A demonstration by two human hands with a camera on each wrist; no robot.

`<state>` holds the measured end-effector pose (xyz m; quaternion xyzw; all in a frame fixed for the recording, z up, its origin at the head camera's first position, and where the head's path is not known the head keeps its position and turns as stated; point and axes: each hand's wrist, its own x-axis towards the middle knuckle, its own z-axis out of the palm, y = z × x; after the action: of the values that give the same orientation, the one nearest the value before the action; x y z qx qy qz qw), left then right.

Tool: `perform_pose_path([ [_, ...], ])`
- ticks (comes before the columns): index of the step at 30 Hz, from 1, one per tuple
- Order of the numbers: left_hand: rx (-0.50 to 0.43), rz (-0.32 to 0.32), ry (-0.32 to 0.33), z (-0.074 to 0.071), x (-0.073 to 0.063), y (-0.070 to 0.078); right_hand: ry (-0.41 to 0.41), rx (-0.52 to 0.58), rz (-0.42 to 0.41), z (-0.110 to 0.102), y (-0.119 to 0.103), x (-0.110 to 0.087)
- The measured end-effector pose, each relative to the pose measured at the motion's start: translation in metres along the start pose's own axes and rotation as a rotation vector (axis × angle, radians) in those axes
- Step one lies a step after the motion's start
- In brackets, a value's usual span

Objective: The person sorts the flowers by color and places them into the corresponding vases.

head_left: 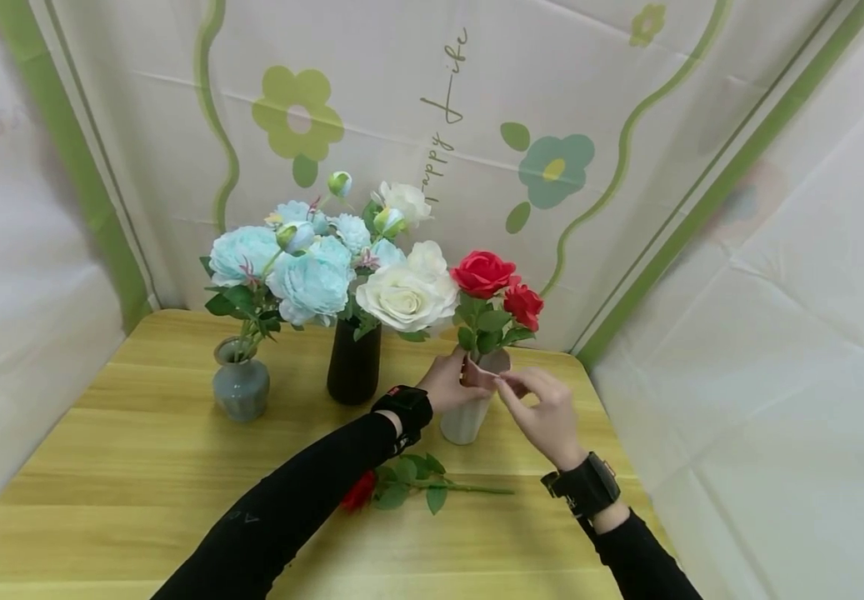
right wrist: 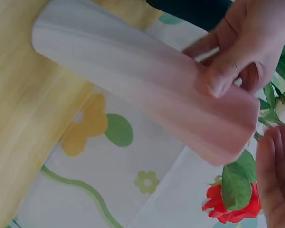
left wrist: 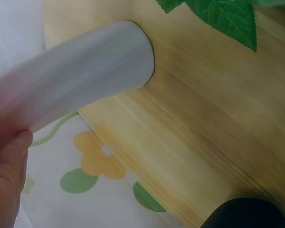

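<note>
A tall vase, white at its foot and pink toward the rim [head_left: 465, 421], stands near the right side of the table. My left hand [head_left: 446, 383] grips it just below the rim, thumb on the near side [right wrist: 223, 78]. Two red roses [head_left: 483, 274] with green leaves rise from its mouth. My right hand [head_left: 547, 412] is at the rim, thumb and fingertips close together beside the stems; I cannot tell whether they pinch a stem. On the table in front lies another red rose [head_left: 357, 492], its bloom partly covered by my left sleeve, its stem pointing right.
To the left, a small grey-blue vase [head_left: 242, 392] holds pale blue flowers [head_left: 312, 279]. A black vase [head_left: 353, 367] with white and blue flowers stands close to my left wrist. Printed cloth walls [head_left: 387, 83] rise behind and beside the wooden table [head_left: 139, 433].
</note>
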<state>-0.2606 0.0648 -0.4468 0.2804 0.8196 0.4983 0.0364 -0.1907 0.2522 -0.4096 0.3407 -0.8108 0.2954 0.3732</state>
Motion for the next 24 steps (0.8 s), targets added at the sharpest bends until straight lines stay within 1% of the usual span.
perform_pose_path([
  [2,-0.003,0.003,0.001,0.001,0.000,-0.001,-0.060,0.040,-0.034,0.000,-0.002,-0.006],
  [4,-0.011,0.002,-0.001,0.001,0.000,-0.001,-0.116,0.072,-0.051,0.000,-0.003,-0.011],
  [6,-0.015,-0.003,-0.004,0.001,0.000,-0.001,-0.182,0.089,-0.058,-0.002,-0.005,-0.015],
  [8,-0.012,-0.008,-0.003,0.001,0.000,0.000,-0.264,0.113,-0.051,-0.003,-0.006,-0.018],
  [12,0.003,-0.008,0.003,0.002,0.000,0.001,-0.463,0.173,-0.009,-0.005,-0.007,-0.025],
  [14,0.009,-0.009,0.000,0.002,-0.001,0.001,-0.542,0.191,0.014,-0.005,-0.006,-0.029],
  [17,0.013,-0.016,-0.006,0.003,-0.001,0.001,-0.622,0.195,0.052,-0.002,-0.006,-0.035],
  [22,0.028,-0.015,0.006,0.002,0.001,-0.001,-0.734,0.175,0.137,0.008,-0.003,-0.044],
  [24,0.034,-0.019,0.008,0.002,0.001,-0.001,-0.777,0.169,0.148,0.014,-0.002,-0.049],
])
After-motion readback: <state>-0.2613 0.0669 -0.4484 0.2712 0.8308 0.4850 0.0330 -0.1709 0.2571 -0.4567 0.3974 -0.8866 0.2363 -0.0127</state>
